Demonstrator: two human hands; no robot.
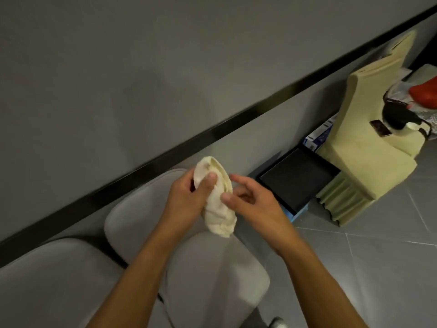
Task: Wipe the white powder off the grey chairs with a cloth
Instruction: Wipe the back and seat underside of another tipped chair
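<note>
A bunched cream cloth [218,207] hangs in the air above a grey chair [212,273]. My left hand [186,197] grips the cloth's upper part, thumb pressed over it. My right hand [253,202] is beside the cloth on the right, its thumb touching the fabric and its fingers loosely curled. A second grey chair [54,280] stands at the lower left against the wall. I see no white powder on the visible parts of either seat.
A grey wall [142,79] with a black strip [189,143] runs diagonally behind the chairs. To the right on the tiled floor [378,268] are a black tray [295,181] and a chair in a cream cover [369,147] holding bags.
</note>
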